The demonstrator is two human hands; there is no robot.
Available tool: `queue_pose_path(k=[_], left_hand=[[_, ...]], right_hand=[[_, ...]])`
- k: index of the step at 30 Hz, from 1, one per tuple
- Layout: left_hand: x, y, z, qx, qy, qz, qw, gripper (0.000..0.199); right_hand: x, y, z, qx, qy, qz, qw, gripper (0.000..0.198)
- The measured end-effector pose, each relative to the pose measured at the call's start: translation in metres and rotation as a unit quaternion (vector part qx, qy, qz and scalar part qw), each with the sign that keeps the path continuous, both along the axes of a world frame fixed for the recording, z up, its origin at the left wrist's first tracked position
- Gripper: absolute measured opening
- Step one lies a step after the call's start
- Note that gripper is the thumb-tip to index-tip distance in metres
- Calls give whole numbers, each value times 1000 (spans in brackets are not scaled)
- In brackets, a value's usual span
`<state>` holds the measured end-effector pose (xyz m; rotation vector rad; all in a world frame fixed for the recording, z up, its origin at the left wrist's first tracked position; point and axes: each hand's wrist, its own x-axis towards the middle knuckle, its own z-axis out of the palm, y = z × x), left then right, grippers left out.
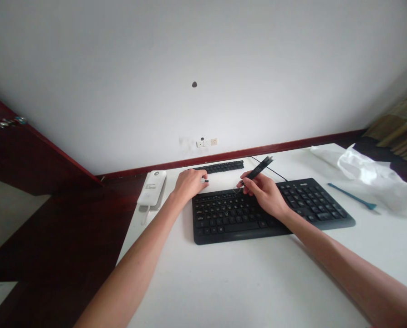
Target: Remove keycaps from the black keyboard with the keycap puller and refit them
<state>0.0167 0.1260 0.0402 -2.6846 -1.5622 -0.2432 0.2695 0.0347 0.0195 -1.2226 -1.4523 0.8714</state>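
Observation:
My right hand grips a slim black keycap puller above the middle of the keyboard. Thin wire loops stick out of its lower end, and what look like bristles show at the upper end. The black keyboard lies flat on the white table, with paler gaps in its left half where keycaps are off. Beyond its upper left corner, my left hand is closed in a pinch on a small black keycap. Several loose black keycaps lie in rows behind the keyboard, near the left fingertips.
At the table's left edge lies a white device with a strap. A blue flat-ended stick lies right of the keyboard, beside a crumpled white plastic bag. The keyboard's cable runs toward the wall.

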Motion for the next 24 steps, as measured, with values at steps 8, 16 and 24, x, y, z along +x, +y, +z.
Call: queue_pose_path(k=[8,16,24], left_hand=[[4,-1,-8,4,-20,-15,1000,10],[6,-2,-11,11,-37,-17,999,12],[9,0,-15,7,-54,10,998,12]], right_hand=[[-2,-1,3,-5,1,-3,1000,36],[-2,-1,2,-3,-6,-4,1000,37],[-2,-1,2,3,-14,-3,1000,38]])
